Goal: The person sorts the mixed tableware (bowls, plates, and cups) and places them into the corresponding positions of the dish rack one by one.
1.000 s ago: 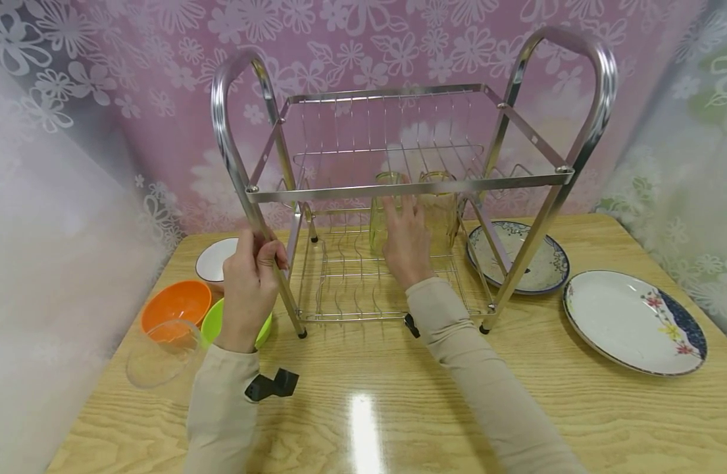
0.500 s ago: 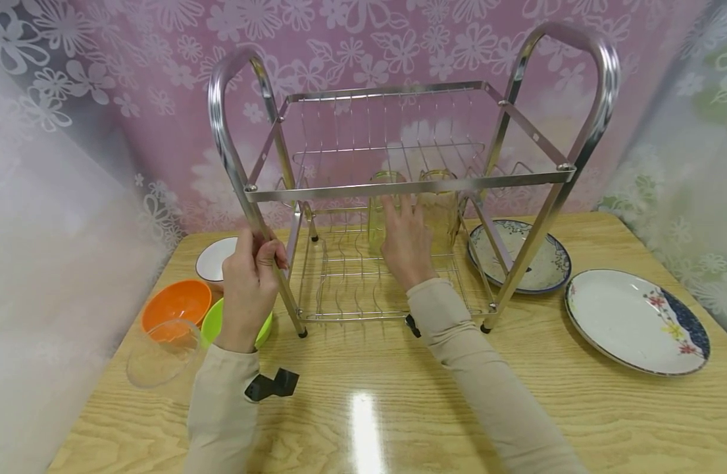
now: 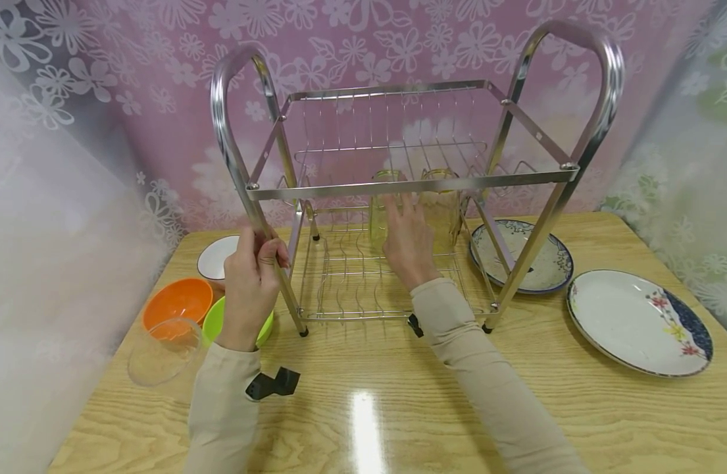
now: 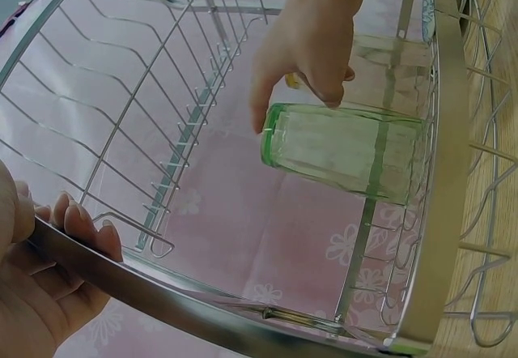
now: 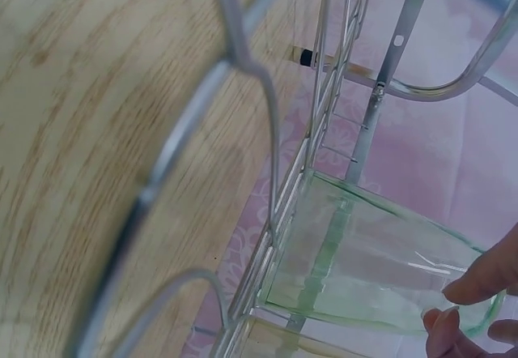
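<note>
Where floral fabric [image 3: 363, 49] hangs, wood [image 3: 316, 434] bears the rack [image 3: 339, 190].

A: Dish rack [image 3: 339, 190]: state?
B: Shiny metal, two wire tiers, looped posts, black-capped feet; upright on the tabletop [image 3: 316, 421].
A: Green glass [image 4: 348, 147]: pose?
B: Transparent, pale green; standing wider end down on the lower tier, thicker green end uppermost.
A: And the yellowish glass [image 3: 440, 217]?
B: Transparent; stands on the lower tier, just right of the green one. Contact between them unclear.
</note>
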Demonstrator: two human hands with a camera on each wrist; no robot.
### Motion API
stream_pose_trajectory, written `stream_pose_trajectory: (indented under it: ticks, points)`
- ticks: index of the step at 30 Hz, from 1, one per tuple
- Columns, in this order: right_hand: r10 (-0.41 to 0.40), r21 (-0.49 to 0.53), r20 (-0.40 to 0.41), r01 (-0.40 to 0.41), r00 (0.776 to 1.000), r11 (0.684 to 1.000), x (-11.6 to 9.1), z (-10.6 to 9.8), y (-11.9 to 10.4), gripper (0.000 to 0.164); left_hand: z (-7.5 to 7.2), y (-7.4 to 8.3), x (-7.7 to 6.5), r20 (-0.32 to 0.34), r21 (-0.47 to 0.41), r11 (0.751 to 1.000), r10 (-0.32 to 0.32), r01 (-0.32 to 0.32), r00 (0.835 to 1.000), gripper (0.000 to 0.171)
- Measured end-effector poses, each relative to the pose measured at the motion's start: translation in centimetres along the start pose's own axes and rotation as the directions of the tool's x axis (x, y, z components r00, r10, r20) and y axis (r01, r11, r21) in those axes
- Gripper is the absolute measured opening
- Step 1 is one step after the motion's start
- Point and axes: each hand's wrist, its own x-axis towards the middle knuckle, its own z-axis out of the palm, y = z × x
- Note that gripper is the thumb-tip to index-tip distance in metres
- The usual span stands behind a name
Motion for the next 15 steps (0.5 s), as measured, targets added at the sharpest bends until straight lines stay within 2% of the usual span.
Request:
stream_pose_trajectory:
  ticks: [7,15]
  points:
    - [-0.032,-0.005,0.044,0.032,0.999,0.999,-0.6,-0.2,0.0,0.074,0.0,0.1,-0.2,-0.005,-0.005,1.0,-0.011,0.011,1.0,0.014]
    - [-0.028,-0.035,0.189,0.035,0.982,0.999,-0.9,-1.1,-0.1,0.085,0.1,0.1,-0.3,-0.018,-0.017,1.0,0.011,-0.011,1.0,0.013]
